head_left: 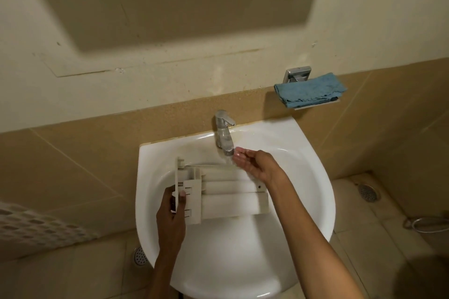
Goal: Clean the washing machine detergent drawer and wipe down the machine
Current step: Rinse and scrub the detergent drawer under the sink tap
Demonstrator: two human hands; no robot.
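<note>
Over white sink [243, 262], left hand [171, 216] holds cream, compartmented detergent drawer [230, 201]

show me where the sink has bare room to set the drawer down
Bare: the near bowl of the sink between the drawer and the front rim. Crowded: under the tap, where the right hand and the drawer's far end sit.

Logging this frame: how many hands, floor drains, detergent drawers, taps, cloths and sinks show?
Hands: 2, the left hand and the right hand
Floor drains: 2
Detergent drawer: 1
Tap: 1
Blue cloth: 1
Sink: 1
Total: 8
</note>
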